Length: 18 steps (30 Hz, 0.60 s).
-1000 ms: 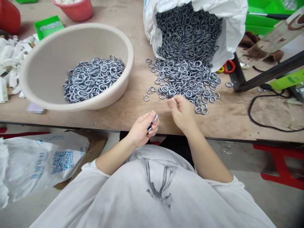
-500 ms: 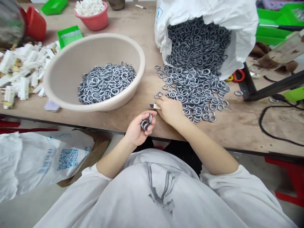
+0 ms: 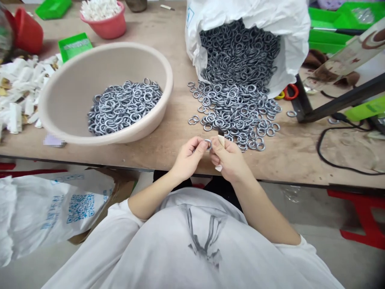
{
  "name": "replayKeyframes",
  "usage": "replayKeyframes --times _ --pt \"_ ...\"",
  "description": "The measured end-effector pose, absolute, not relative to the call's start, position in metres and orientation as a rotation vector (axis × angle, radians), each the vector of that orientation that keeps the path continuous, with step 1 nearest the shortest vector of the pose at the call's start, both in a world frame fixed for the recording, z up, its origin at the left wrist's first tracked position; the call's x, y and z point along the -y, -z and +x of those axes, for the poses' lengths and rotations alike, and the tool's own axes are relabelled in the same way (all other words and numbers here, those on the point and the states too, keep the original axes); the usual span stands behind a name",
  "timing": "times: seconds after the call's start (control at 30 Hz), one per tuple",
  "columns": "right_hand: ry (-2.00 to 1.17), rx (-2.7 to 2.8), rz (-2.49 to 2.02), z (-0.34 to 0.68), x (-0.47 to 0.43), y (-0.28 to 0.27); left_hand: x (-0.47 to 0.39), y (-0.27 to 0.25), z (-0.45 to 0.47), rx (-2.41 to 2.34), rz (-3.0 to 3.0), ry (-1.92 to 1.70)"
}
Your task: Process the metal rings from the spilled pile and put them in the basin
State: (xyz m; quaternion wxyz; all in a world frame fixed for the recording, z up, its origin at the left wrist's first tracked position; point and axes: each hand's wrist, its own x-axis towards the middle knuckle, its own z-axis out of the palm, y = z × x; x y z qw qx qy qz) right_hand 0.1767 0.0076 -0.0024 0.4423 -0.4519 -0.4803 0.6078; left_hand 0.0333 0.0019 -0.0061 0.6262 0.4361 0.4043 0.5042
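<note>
Between thumb and fingers, my left hand (image 3: pixel 187 158) pinches a grey ring (image 3: pixel 208 141); whether more rings sit in its palm is hidden. A small knife (image 3: pixel 221 140) with a pale, wrapped-looking handle and a dark blade is gripped in my right hand (image 3: pixel 233 160), blade pointing away from me. Both hands meet over the front edge of the table, and the right fingertips are at the ring. Just beyond them a heap of loose grey rings (image 3: pixel 231 106) spills out of a white sack (image 3: pixel 293 48). Left of the hands stands a beige basin (image 3: pixel 167 80) holding many similar rings.
White plastic parts (image 3: pixel 22 88) lie at the far left, near a green tray (image 3: pixel 67 49) and a pink bowl (image 3: pixel 105 28). At right are a dark metal frame (image 3: pixel 331 108), a black cable (image 3: pixel 320 150) and red-handled scissors (image 3: pixel 291 92). A printed sack (image 3: pixel 60 204) lies below the table.
My left hand has moved right and turned over, bringing a ring to its fingertips. My right hand has come off the heap's edge to meet it, with the knife now pointing away.
</note>
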Motion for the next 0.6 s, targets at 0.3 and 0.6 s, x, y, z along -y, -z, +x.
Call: replayKeyframes --times 0.3,0.6 --pt "-1.137 1.357 -1.138 0.184 -0.004 -0.003 0.0 -0.002 0.044 -0.813 0.922 -1.048" --pt "-0.494 1.901 -1.086 0.188 0.01 0.001 0.001 -0.006 0.043 -0.825 0.692 -1.053"
